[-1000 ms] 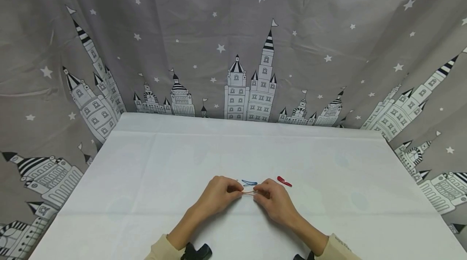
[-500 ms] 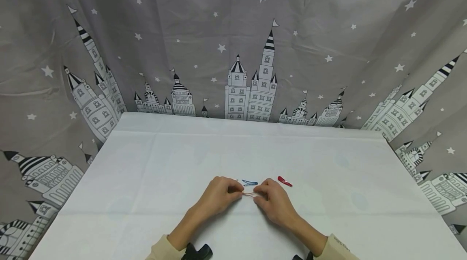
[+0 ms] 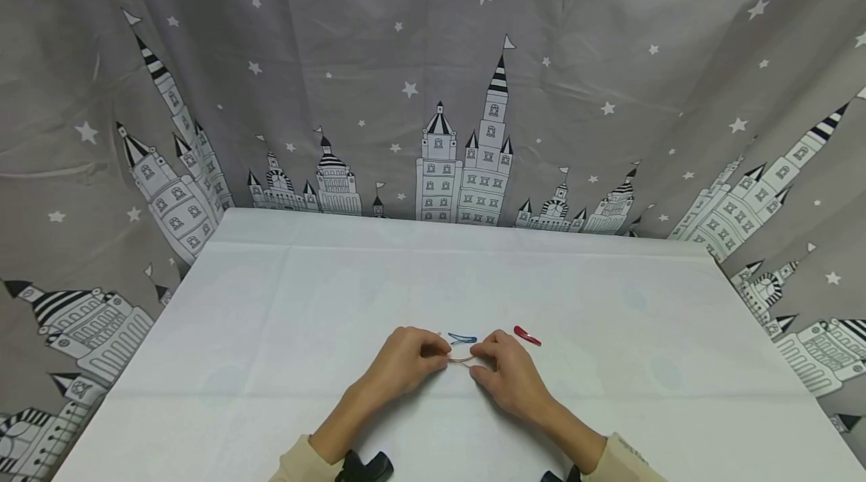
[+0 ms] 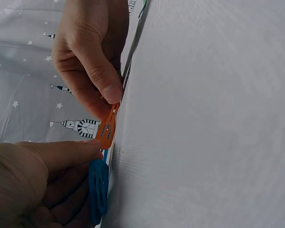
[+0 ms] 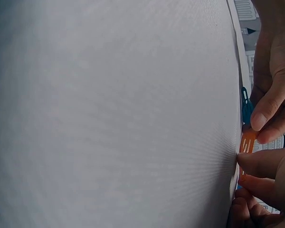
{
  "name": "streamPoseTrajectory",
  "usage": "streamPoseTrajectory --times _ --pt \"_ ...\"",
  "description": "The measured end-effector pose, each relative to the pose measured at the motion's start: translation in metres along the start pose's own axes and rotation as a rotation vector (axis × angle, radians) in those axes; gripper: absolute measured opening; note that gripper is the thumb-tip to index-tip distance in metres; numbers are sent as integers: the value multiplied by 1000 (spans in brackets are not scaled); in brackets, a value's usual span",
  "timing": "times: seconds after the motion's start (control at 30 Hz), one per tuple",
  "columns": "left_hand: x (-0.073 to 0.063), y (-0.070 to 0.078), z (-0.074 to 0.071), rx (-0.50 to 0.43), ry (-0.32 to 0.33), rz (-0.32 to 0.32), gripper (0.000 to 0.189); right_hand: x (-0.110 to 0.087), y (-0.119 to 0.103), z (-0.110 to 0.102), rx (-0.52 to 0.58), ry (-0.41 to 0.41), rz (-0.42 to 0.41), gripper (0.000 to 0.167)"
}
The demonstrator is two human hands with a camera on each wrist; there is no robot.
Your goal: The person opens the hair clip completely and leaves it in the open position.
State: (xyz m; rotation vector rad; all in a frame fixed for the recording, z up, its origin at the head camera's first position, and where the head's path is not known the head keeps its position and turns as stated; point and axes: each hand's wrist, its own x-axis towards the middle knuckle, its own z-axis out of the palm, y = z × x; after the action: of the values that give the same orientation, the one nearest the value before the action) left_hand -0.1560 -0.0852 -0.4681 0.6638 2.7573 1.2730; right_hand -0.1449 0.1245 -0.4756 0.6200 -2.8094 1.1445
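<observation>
An orange snap hair clip [image 4: 106, 133] spans the gap between my two hands, just above the white table. My left hand [image 3: 404, 363] pinches its left end between thumb and index finger. At the other end, the thumb and index finger of my right hand [image 3: 509, 374] hold it. In the head view the clip is thin, its two strips parted towards the right. A blue hair clip [image 3: 464, 339] lies on the table just beyond the fingertips. Another blue clip [image 4: 96, 192] overlaps my left hand's lower fingers in the left wrist view.
A red hair clip [image 3: 527, 336] lies beyond my right hand. A small green edge [image 4: 142, 8] shows at the top of the left wrist view. The white-covered table [image 3: 271, 301] ends at a grey curtain [image 3: 379, 53] with castles and stars.
The right thumb has dropped slightly away from the index finger, and the orange clip's strips show farther apart at that end. Both hands otherwise stay in place.
</observation>
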Motion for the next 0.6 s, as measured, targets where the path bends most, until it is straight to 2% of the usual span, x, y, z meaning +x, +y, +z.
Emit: streamPoseTrajectory --times 0.6 --pt "-1 0 0 -2 -1 -10 10 -1 0 -1 20 1 10 23"
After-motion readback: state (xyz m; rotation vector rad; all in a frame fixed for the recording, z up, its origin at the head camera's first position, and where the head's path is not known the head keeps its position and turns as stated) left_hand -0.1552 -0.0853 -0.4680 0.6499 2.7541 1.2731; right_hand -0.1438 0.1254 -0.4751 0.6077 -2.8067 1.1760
